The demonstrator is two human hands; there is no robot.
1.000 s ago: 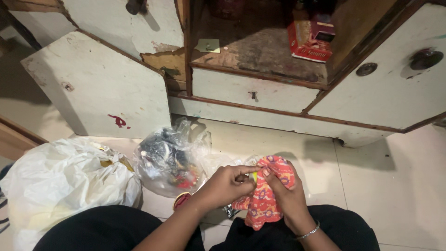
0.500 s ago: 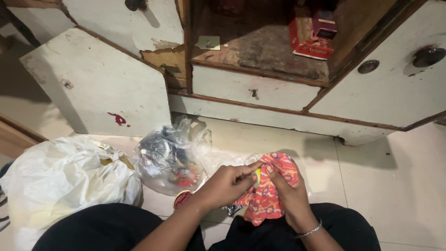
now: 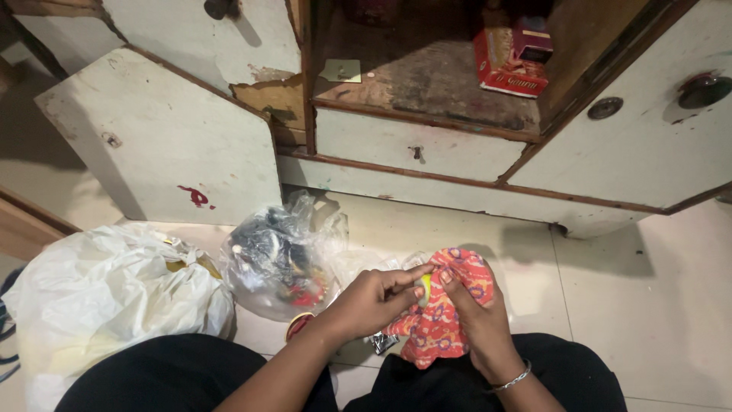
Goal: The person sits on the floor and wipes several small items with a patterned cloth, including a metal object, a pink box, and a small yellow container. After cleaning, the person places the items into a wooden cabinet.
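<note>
My left hand (image 3: 371, 303) pinches a small yellow object (image 3: 424, 287) against a red-orange patterned cloth (image 3: 436, 326). My right hand (image 3: 474, 317) grips that cloth from the right, fingertips meeting the left hand's at the yellow object. The cloth hangs down over my black-clad lap. Just left of my hands lies a clear plastic bag (image 3: 276, 255) stuffed with dark and red items. What the yellow object is I cannot make out.
A large white plastic bag (image 3: 107, 294) sits at the left on the tiled floor (image 3: 656, 305). An old white cabinet (image 3: 412, 149) stands ahead with both doors (image 3: 168, 145) open; a red box (image 3: 509, 57) and a small card (image 3: 341, 71) lie on its shelf.
Hands and cloth have shifted slightly right and down; the fingers keep working at the yellow object. Nothing was let go.
</note>
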